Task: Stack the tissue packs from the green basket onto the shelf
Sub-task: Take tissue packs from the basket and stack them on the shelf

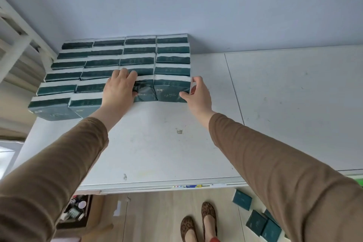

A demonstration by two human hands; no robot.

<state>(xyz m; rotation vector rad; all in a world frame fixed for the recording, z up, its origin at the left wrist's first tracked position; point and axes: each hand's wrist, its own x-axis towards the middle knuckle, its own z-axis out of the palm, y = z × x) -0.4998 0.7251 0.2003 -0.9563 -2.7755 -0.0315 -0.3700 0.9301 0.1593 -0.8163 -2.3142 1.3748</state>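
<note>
We see the packs [125, 65] stacked on the white shelf [157, 143], in four columns against the pale wall [196, 2]. Each pack is dark green with a white band.

The front pack [171, 90] of the right column sits at the near end of its column. Our right hand [197, 92] touches its right side: the thumb lies against the lower right corner, and the fingers are loosely extended beside the upper edge, not curled round the pack. Our left hand [120, 86] lies flat, fingers relaxed, on the third column from the left, covering part of its front pack [145, 90].

The shelf to the right of the stack carries only scuff marks and a panel seam.

Left of the stack stands a white frame [17, 31]. Below the shelf edge, loose packs [257, 220] lie on the wooden floor [157, 218] at right. A box [75, 212] of small items sits at left. Two patterned shoes [198, 220] show between them.
</note>
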